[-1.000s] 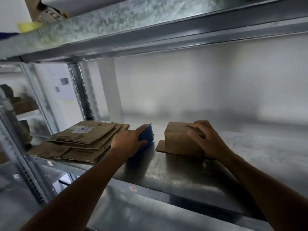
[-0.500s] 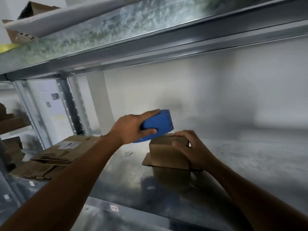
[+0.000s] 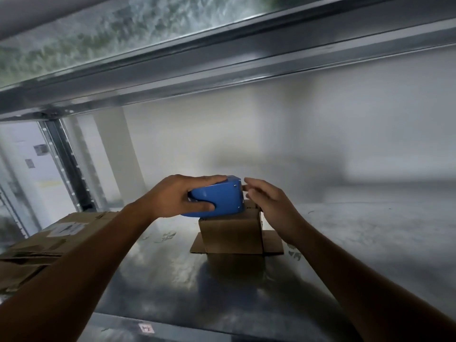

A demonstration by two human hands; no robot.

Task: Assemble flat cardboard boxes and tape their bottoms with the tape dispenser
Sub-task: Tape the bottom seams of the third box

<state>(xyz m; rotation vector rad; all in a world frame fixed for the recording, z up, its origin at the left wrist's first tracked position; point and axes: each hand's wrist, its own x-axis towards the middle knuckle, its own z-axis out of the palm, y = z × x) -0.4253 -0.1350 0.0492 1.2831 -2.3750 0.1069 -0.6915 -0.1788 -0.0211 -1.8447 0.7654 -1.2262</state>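
A small assembled cardboard box point(image 3: 230, 235) stands on the metal shelf point(image 3: 345, 255), its loose flaps spread flat at its base. My left hand point(image 3: 182, 198) grips the blue tape dispenser point(image 3: 219, 199) and holds it on top of the box, its toothed end pointing right. My right hand point(image 3: 269, 206) hovers just to the right of that end, fingers relaxed and reaching toward the dispenser's mouth and the box's right top edge. Whether the fingertips pinch any tape is hidden.
A stack of flat cardboard boxes point(image 3: 42, 240) lies at the shelf's left end. A second metal shelf point(image 3: 222, 45) runs low overhead. An upright post point(image 3: 66, 164) stands at the back left, and a white wall closes the back.
My left hand lifted the tape dispenser off the shelf and brought it right onto the box top. My right hand let go of the box and rose to the dispenser's end.
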